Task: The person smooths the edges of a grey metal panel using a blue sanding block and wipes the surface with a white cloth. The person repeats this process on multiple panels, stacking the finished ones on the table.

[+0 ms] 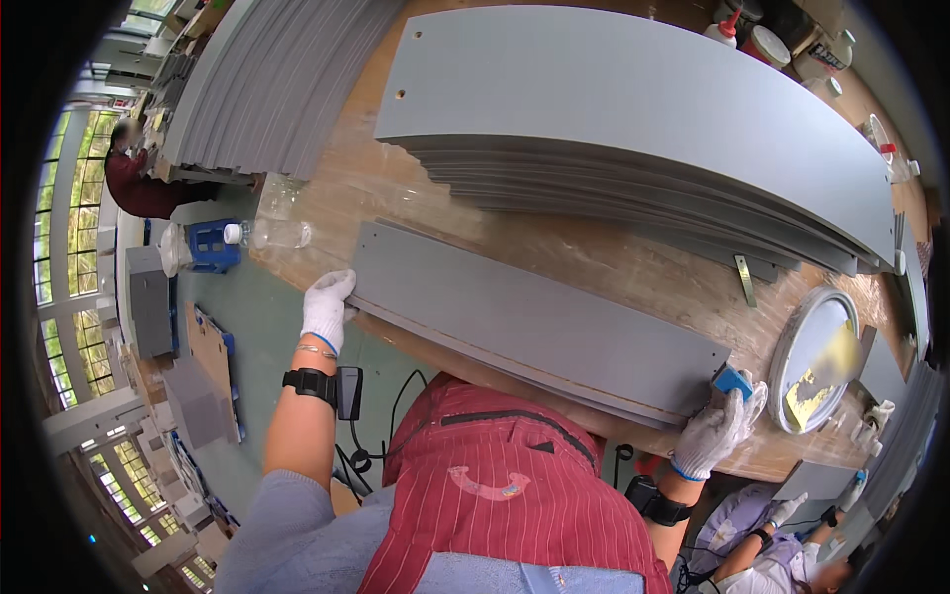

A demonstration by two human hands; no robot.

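Grey board (534, 317); blue block (730, 381); white gloves (325, 307); maroon apron (529, 515), pale pinstripes; brown tabletop (633, 272)

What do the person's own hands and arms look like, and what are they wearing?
The left hand and right hand wear whitish fabric gloves with thin blue edges. The left wrist has shiny bangles, then a black strap with a dark box and black cable. The right arm has a black band too. The left sleeve is short and bluish-grey.

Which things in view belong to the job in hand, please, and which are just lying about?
Seemingly in use: grey board, at left hand; blue block in right hand; perhaps stacked boards.
Probably lying about: clear bottle; red-tipped bottle.
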